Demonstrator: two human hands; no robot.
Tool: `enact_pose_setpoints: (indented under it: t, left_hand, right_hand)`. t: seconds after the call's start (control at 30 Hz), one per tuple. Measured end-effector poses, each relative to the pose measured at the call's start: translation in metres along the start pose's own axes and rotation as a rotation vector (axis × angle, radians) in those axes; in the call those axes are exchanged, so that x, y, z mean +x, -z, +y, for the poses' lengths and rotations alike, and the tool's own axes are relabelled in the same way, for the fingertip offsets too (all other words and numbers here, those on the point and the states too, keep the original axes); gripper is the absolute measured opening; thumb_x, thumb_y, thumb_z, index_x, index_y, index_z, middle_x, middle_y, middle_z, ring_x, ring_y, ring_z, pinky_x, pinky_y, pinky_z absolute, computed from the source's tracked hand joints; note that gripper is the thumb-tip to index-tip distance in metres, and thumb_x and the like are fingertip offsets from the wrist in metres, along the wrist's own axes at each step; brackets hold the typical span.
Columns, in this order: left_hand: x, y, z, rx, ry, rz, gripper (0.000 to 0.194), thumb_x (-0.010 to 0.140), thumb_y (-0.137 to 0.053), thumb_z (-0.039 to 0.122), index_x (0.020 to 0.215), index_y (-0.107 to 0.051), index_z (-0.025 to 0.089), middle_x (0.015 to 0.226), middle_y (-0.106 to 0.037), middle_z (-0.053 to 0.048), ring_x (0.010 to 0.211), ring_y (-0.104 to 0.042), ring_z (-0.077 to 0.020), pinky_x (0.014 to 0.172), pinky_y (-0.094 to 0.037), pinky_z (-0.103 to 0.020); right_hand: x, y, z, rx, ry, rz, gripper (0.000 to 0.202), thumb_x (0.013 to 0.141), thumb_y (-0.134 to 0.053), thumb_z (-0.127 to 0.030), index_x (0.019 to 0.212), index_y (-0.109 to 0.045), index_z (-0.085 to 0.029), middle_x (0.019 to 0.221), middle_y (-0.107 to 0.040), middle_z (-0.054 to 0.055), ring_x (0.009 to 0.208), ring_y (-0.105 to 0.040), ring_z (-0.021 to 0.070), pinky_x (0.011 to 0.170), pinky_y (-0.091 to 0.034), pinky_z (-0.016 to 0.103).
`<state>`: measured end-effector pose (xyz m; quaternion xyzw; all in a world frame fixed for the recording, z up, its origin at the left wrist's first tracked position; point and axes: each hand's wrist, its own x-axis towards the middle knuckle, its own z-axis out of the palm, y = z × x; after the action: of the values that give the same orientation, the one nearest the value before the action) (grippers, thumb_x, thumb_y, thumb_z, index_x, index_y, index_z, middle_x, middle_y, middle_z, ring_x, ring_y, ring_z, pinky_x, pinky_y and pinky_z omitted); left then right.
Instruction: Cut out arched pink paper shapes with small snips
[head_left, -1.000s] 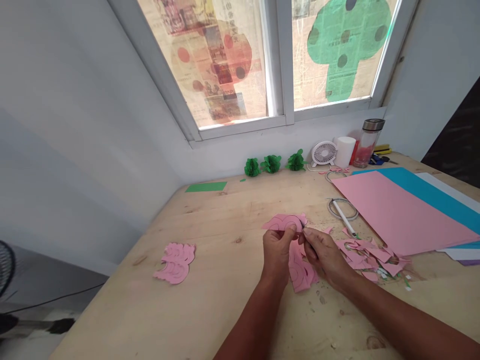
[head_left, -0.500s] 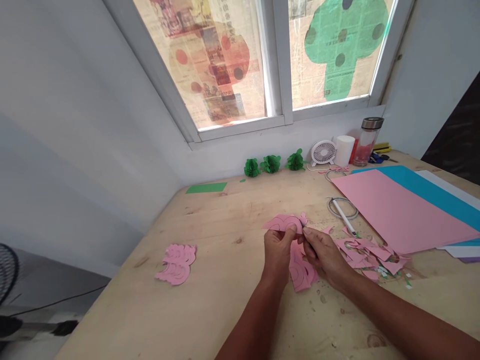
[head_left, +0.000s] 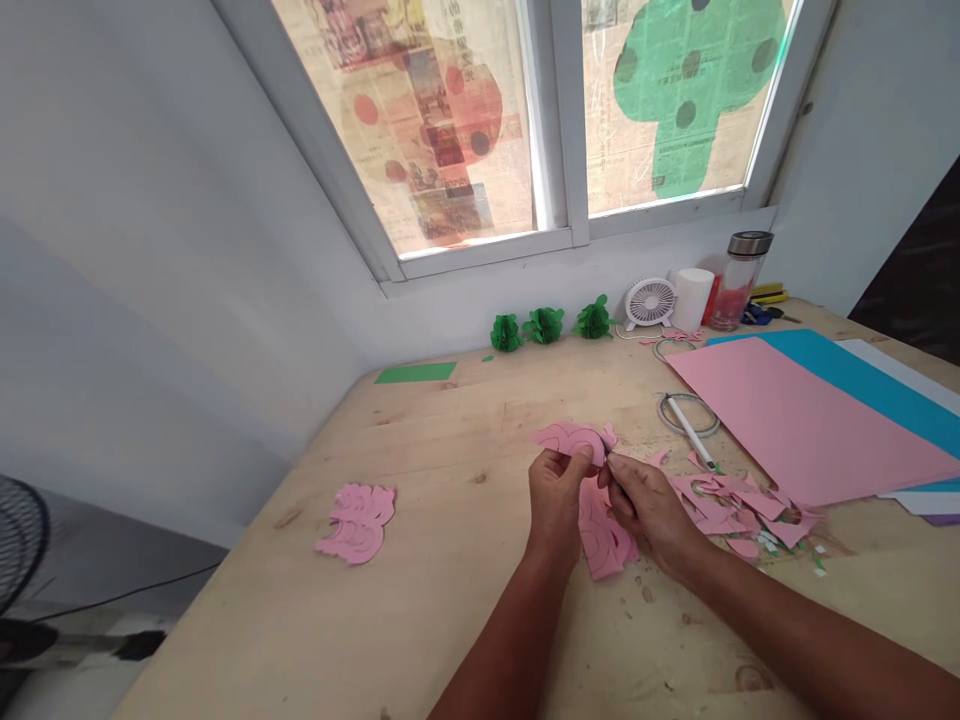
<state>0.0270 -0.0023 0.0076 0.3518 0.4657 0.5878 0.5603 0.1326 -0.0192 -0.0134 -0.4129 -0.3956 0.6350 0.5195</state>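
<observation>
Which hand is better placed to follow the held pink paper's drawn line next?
Likely the right hand: it holds a mostly hidden dark tool at that pink paper, while the left hand pinches the paper.

Left of the large pink sheet (head_left: 810,420), the right hand (head_left: 649,500) hides most of a dark tool (head_left: 607,449), its kind unclear, and the left hand (head_left: 556,490) covers part of a pink piece (head_left: 574,437). Beneath the sheet, blue paper (head_left: 862,380) runs partly hidden; far left of it, a black fan (head_left: 22,535) is cut off.
</observation>
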Motion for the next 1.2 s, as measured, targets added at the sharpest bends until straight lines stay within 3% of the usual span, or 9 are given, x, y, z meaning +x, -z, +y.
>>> enact_pose_setpoints:
  t: [0.2,0.47,0.6,0.8,1.2]
  left_hand:
    - [-0.002,-0.002,0.005,0.048,-0.055,-0.141,0.028,0.073,-0.063,0.032,0.054,-0.054,0.013,0.048,-0.049,0.001,0.05,-0.047,-0.0111,0.057,-0.041,-0.026]
    - [-0.005,-0.004,0.014,0.072,-0.046,-0.183,0.028,0.072,-0.063,0.031,0.052,-0.055,0.013,0.049,-0.048,0.001,0.049,-0.045,-0.0098,0.053,-0.039,-0.024]
    - [-0.004,-0.003,0.009,0.062,-0.038,-0.155,0.03,0.07,-0.064,0.032,0.05,-0.053,0.013,0.048,-0.047,0.002,0.048,-0.045,-0.0098,0.055,-0.04,-0.025]
    - [0.001,0.0,0.001,0.032,-0.007,0.008,0.023,0.065,-0.07,0.032,0.059,-0.056,0.013,0.058,-0.057,-0.001,0.057,-0.052,-0.0118,0.062,-0.042,-0.026]
    - [-0.001,-0.002,0.009,0.094,-0.041,-0.026,0.021,0.064,-0.068,0.029,0.058,-0.055,0.013,0.055,-0.055,0.001,0.055,-0.051,-0.0116,0.06,-0.041,-0.026]
  right_hand:
    - [0.001,-0.001,0.004,-0.014,0.007,0.0,0.04,0.084,-0.053,-0.052,0.069,-0.055,-0.015,0.04,-0.032,-0.01,0.035,-0.02,0.004,0.037,-0.013,0.02]
    - [-0.001,-0.001,-0.001,-0.031,0.011,0.012,0.04,0.082,-0.053,-0.053,0.067,-0.053,-0.016,0.041,-0.031,-0.01,0.036,-0.019,0.0047,0.037,-0.012,0.02]
    - [0.0,-0.002,-0.001,-0.04,0.008,0.012,0.04,0.082,-0.052,-0.054,0.068,-0.053,-0.017,0.041,-0.032,-0.01,0.035,-0.019,0.0051,0.037,-0.012,0.021]
    - [0.001,0.0,0.001,-0.025,0.002,-0.013,0.038,0.083,-0.053,-0.052,0.07,-0.054,-0.017,0.039,-0.031,-0.01,0.036,-0.019,0.0053,0.038,-0.014,0.02]
    - [0.001,0.0,-0.006,-0.035,-0.008,-0.017,0.038,0.081,-0.053,-0.054,0.069,-0.053,-0.017,0.041,-0.03,-0.01,0.036,-0.018,0.0054,0.039,-0.014,0.021]
